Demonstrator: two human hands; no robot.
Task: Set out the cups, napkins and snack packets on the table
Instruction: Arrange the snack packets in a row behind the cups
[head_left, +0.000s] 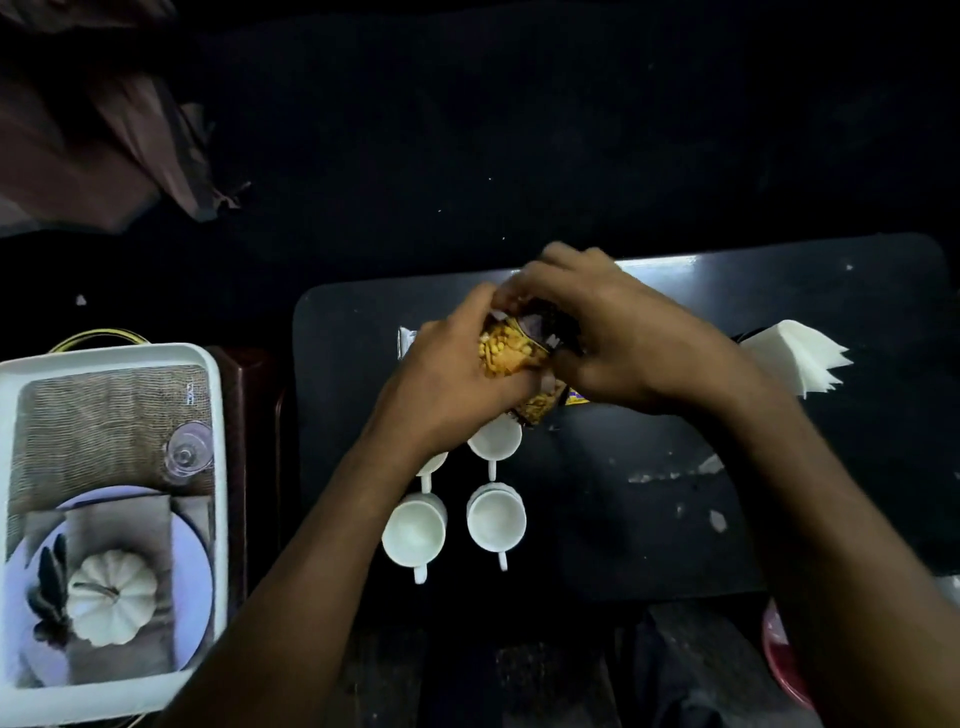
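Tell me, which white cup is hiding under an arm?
The far-left cup of the four: the left arm covers most of it, leaving only a rim edge and handle. The other three show their insides.

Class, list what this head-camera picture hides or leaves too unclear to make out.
Snack packet: head view; the left hand and right hand cover its print.
Back left cup: head view; left forearm hides most of it.
Red dish: head view; right forearm covers most of it.
Area beyond the table: head view; too dark.
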